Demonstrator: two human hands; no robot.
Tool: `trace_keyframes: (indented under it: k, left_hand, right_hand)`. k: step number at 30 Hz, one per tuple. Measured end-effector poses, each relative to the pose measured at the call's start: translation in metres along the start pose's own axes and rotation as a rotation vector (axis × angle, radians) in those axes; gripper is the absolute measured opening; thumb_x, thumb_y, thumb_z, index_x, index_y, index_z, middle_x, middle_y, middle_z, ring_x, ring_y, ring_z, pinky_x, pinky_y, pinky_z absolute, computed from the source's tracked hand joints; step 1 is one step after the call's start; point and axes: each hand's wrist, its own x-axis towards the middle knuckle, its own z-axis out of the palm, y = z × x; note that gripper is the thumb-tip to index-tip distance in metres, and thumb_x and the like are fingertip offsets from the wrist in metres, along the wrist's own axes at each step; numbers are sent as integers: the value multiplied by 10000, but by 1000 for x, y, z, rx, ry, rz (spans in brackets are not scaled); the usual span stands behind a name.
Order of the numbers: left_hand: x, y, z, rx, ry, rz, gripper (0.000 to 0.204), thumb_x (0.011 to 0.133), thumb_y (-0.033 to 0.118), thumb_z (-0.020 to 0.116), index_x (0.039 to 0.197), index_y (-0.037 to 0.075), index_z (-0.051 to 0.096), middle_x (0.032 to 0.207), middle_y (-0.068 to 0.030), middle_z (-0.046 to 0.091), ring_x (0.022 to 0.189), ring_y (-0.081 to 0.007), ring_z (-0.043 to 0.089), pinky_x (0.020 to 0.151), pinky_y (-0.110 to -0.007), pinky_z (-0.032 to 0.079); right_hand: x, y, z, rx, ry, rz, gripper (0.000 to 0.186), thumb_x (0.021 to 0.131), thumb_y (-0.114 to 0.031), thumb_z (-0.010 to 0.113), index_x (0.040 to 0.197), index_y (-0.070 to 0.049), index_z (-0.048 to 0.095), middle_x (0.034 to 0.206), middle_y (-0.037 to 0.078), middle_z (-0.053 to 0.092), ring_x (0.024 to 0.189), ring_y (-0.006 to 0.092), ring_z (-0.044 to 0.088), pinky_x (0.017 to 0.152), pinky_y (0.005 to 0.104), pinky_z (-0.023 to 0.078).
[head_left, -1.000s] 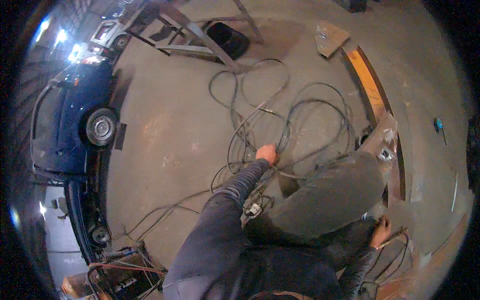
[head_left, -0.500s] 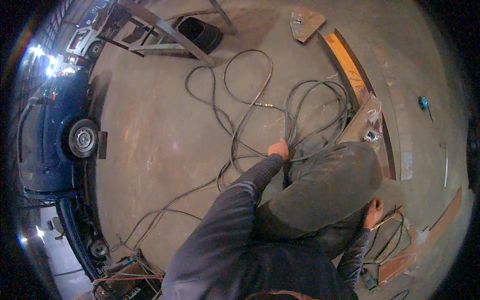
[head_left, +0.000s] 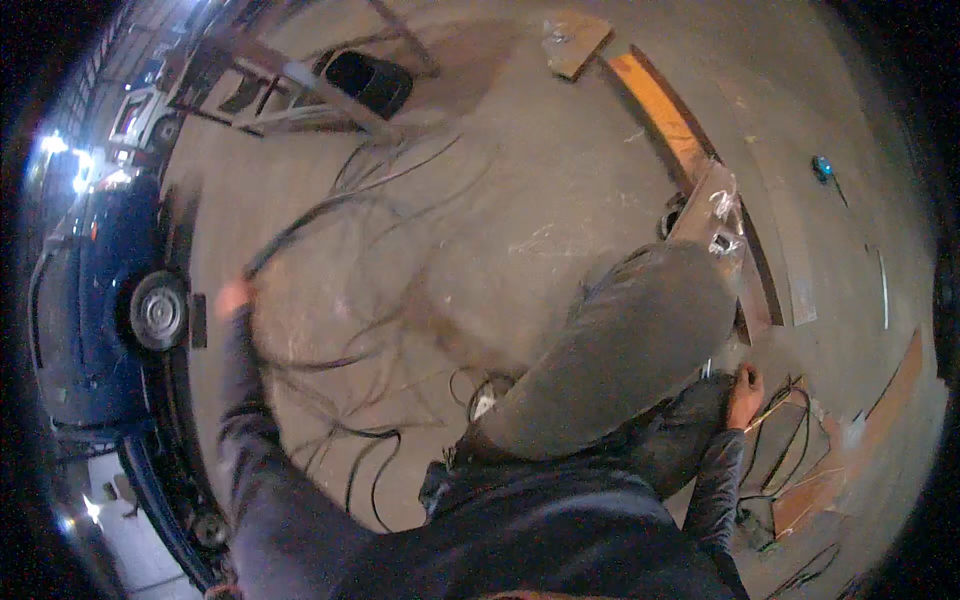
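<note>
My left hand (head_left: 236, 297), smeared by motion, is closed round a bundle of black cable (head_left: 305, 222) at the left. Blurred lengths of the cable trail from it toward the metal stand and down across the floor. My right hand (head_left: 744, 396) is beside my bent leg at the lower right, its fingers curled. Whatever it may hold is hidden. Next to it, a dark looped cable (head_left: 806, 440) and a thin yellowish line lie near a rusty plate (head_left: 805, 495).
An orange-faced steel beam (head_left: 660, 110) and a brown steel plate (head_left: 712, 205) lie ahead of my knee. A metal stand (head_left: 335, 92) and black bucket (head_left: 372, 84) are at the far left. A dark blue vehicle (head_left: 95, 300) stands left. A small blue tool (head_left: 822, 168) lies right.
My left hand has swung from beside my knee far to the left, carrying the cable bundle along. The loops ahead of my knee have been pulled away. My right hand stays near my leg.
</note>
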Motion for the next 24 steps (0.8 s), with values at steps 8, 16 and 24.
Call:
trace_keyframes:
  k: [8,16,24]
  left_hand:
    - [107,-178,-250,-52,378,-285,482,865,381,704,1181,21,656,1070,-211,716,976,-379,686,834,-480,526]
    - [-81,264,-69,-865,-300,530,293,904,276,671,982,-4,709,773,-79,725,510,-128,523,533,-314,443]
    - [-282,500,-246,-777,-58,1360,322,920,241,638,1115,-13,667,842,-101,725,625,-143,613,574,-311,497]
  right_hand:
    - [9,11,-17,-155,71,-80,277,980,-215,607,1092,31,670,942,95,678,855,183,625,723,313,492]
    - [-3,-10,-24,363,67,119,191,990,-186,632,1089,-36,700,891,14,647,738,111,581,666,283,484]
    - [-17,-1,-24,464,93,120,188,964,-119,599,1093,-24,697,939,37,688,770,119,613,696,285,502]
